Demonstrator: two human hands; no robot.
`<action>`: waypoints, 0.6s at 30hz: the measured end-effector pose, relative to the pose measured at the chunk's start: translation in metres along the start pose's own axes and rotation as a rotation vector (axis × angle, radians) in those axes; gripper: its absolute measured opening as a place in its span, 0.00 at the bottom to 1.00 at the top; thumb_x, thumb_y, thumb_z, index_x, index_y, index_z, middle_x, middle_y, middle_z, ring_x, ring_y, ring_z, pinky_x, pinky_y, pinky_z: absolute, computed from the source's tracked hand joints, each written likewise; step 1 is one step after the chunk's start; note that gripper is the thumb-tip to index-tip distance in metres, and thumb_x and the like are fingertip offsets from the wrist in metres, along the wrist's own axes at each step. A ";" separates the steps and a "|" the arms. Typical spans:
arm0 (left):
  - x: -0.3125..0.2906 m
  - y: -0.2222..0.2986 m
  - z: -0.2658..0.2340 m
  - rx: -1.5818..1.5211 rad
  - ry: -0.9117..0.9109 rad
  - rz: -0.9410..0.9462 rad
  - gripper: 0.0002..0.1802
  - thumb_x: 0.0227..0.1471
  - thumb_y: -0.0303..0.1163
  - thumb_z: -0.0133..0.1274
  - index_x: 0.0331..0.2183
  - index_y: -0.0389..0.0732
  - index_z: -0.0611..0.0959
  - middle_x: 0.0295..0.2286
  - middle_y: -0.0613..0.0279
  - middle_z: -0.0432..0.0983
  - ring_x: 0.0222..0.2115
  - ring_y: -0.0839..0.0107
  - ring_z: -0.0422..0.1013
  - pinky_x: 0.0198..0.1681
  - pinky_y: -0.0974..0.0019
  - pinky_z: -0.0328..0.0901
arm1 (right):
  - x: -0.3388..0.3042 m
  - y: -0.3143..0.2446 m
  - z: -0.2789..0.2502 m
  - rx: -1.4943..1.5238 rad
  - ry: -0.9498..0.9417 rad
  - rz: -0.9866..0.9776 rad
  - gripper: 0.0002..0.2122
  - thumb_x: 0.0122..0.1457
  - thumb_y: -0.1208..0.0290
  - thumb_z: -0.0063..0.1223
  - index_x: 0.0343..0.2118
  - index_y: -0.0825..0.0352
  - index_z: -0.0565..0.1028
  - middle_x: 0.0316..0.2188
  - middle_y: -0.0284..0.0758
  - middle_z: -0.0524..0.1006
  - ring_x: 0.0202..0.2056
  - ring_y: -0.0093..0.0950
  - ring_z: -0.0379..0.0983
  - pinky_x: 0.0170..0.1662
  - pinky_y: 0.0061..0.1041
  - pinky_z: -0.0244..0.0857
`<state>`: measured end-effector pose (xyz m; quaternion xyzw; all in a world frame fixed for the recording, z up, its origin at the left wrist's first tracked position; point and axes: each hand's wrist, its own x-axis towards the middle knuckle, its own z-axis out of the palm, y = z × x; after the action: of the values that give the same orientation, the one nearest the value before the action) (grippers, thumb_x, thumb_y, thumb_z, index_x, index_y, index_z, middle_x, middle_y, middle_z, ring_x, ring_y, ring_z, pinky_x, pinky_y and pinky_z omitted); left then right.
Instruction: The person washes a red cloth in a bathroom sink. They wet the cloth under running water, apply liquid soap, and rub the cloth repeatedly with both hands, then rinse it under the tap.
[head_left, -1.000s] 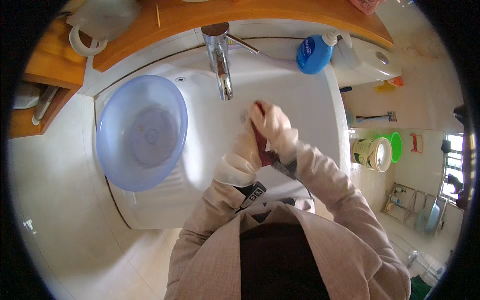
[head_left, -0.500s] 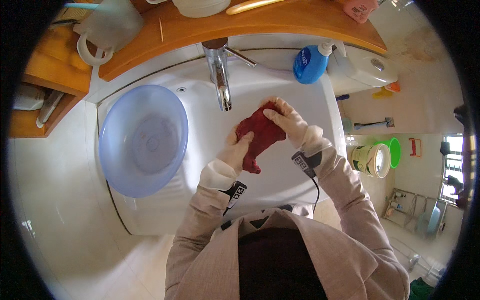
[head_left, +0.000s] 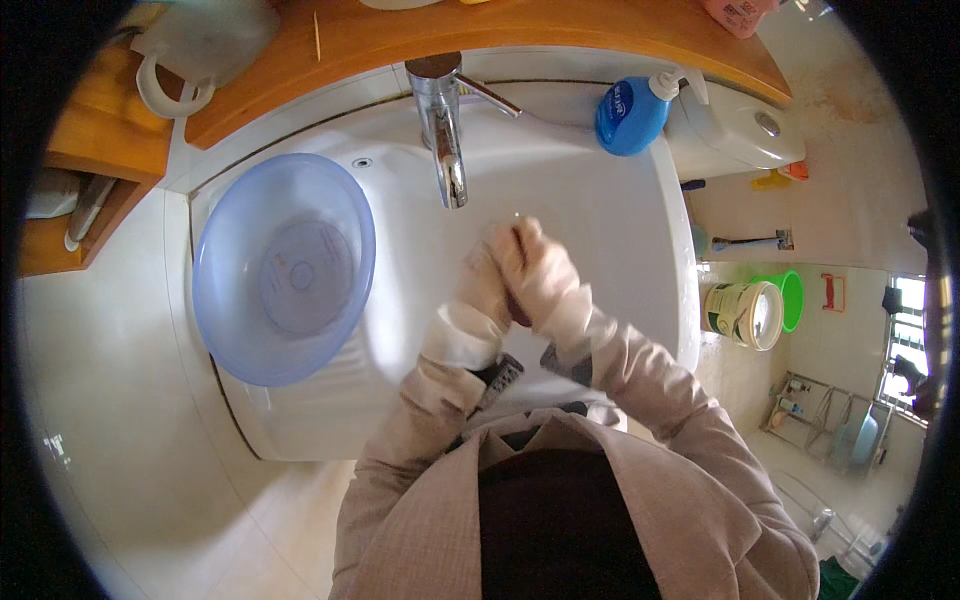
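Over the white sink (head_left: 630, 230), just below the spout of the chrome tap (head_left: 447, 150), my two hands are pressed together. My left hand (head_left: 483, 282) and my right hand (head_left: 538, 270) are both closed around a dark red cloth (head_left: 518, 312). Only a small bit of it shows between the wrists; the hands hide the rest. The right hand lies partly over the left, and both are slightly smeared by motion. No stream of water shows from the tap.
A translucent blue plastic basin (head_left: 240, 270) sits at the sink's left. At the back right corner stands a blue pump bottle (head_left: 632, 115). A wooden shelf (head_left: 500, 35) runs behind, with a frosted jug (head_left: 205, 50) on its left. Buckets (head_left: 735, 310) stand on the right.
The cloth was spread between both hands; now it is bunched up inside them. My right hand has moved left and down against my left hand.
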<state>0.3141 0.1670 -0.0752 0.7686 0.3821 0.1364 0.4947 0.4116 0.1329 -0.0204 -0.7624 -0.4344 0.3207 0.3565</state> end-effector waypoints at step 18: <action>0.002 -0.020 -0.055 -0.614 -0.452 -0.344 0.31 0.51 0.42 0.58 0.52 0.32 0.74 0.44 0.57 0.76 0.44 0.69 0.71 0.51 0.68 0.62 | 0.047 0.072 -0.052 -0.094 -0.671 0.222 0.18 0.58 0.55 0.56 0.46 0.61 0.78 0.31 0.35 0.81 0.30 0.27 0.78 0.35 0.26 0.72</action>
<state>0.2738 0.2088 -0.0662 0.5210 0.3286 -0.0128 0.7877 0.5037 0.1346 -0.0599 -0.6728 -0.4561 0.5697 0.1217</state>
